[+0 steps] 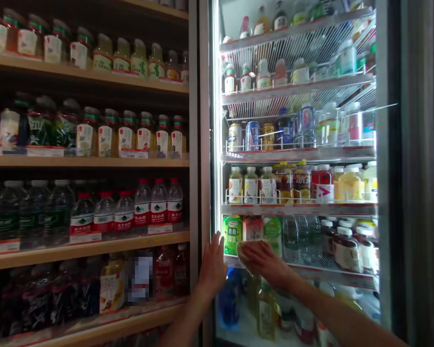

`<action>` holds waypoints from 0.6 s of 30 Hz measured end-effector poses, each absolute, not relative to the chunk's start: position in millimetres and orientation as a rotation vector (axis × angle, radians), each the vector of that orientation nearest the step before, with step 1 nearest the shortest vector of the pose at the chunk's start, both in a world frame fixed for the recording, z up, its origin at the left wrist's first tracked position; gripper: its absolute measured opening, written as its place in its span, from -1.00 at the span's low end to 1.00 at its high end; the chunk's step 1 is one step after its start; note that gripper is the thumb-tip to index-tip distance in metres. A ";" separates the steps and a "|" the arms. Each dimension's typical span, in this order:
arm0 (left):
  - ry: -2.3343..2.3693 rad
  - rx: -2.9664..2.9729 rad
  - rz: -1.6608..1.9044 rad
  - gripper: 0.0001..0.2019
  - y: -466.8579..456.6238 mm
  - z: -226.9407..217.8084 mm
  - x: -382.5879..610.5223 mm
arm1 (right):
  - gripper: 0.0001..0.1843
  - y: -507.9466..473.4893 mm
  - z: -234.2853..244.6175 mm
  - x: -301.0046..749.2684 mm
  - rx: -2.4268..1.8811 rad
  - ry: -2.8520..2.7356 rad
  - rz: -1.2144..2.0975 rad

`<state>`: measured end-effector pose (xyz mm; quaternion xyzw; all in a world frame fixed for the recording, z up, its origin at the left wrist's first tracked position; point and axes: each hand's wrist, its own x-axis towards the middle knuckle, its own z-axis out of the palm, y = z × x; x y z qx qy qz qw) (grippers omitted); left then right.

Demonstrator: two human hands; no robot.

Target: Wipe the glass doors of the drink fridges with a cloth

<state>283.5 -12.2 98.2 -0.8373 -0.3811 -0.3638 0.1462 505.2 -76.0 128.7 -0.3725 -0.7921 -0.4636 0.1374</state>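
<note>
My left hand [212,266] lies flat with fingers stretched out against the left frame [204,144] of a lit drinks fridge, near its lower part. My right hand [263,262] presses a pale cloth [246,247] flat on the fridge's glass door [296,183], in front of a green bottle [232,234] on the lower shelf. The fingers of that hand are spread over the cloth. Behind the glass stand rows of bottles and cans on wire shelves.
To the left are wooden shelves [94,243] stacked with juice bottles and water bottles [158,202] with red labels. A dark door frame [415,168] bounds the fridge on the right. Price strips run along the shelf edges.
</note>
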 end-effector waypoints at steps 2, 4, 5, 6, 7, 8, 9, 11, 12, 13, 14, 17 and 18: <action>-1.074 -2.395 -1.076 -0.31 -13.3 108.5 288.8 | -0.37 -80.1 139.6 513.0 -1.102 -2.234 -1.370; -1.077 -2.386 -1.093 -0.29 -13.5 115.8 294.3 | -0.43 -82.7 156.7 519.4 -1.253 -1.962 -1.365; -1.086 -2.392 -1.086 -0.29 -13.8 118.0 297.6 | -0.45 -84.3 161.6 522.2 -1.308 -1.842 -1.360; -1.108 -2.398 -1.073 -0.28 -14.2 119.1 301.2 | -0.47 -86.6 161.7 525.0 -1.330 -1.785 -1.364; -1.138 -2.403 -1.058 -0.28 -15.0 119.1 304.9 | -0.47 -89.5 156.6 528.1 -1.328 -1.797 -1.381; -1.167 -2.407 -1.040 -0.27 -16.2 118.3 308.6 | -0.46 -93.0 147.5 531.6 -1.303 -1.870 -1.409; -1.193 -2.411 -1.022 -0.27 -17.6 117.0 312.0 | -0.44 -96.7 136.6 535.4 -1.263 -1.967 -1.440; -1.226 -2.409 -0.994 -0.26 -20.9 113.8 317.5 | -0.39 -102.9 119.0 543.5 -1.197 -2.139 -1.475; -1.233 -2.404 -0.986 -0.26 -22.7 112.4 319.5 | -0.39 -104.7 115.6 547.3 -1.198 -2.159 -1.472; -1.241 -2.398 -0.979 -0.25 -24.5 111.3 321.1 | -0.40 -105.6 116.0 550.9 -1.221 -2.119 -1.458; -1.252 -2.393 -0.970 -0.25 -26.3 110.4 322.3 | -0.42 -105.7 119.0 554.0 -1.266 -2.029 -1.434; -1.279 -2.389 -0.941 -0.26 -31.9 108.8 324.3 | -0.48 -107.7 124.0 561.4 -1.397 -1.754 -1.353; -1.279 -2.398 -0.922 -0.26 -33.8 108.3 324.7 | -0.47 -110.4 120.1 563.8 -1.393 -1.764 -1.357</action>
